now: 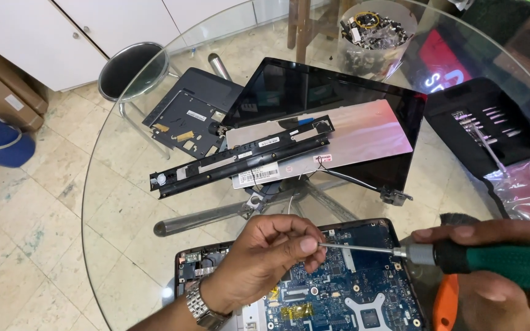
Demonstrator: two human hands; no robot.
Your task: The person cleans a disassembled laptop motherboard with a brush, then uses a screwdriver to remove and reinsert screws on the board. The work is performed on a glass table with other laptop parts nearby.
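Observation:
An opened laptop base with a blue circuit board point(345, 288) lies at the near edge of the round glass table point(124, 202). My left hand point(265, 257), with a metal watch on its wrist, hovers over the board and pinches the tip of a screwdriver shaft point(357, 247) between thumb and fingers. My right hand point(498, 263) grips the green and black handle of that screwdriver point(492, 260), held level and pointing left. An orange tool point(444, 303) pokes out under the right hand.
Further back lie a detached laptop screen panel point(332, 129) with a long black strip point(240, 156) across it and a dark bottom cover point(185, 116). A black case of screwdriver bits point(486, 129) is at right, a clear tub of parts point(375, 37) at the back. A stool point(133, 70) stands beyond the table.

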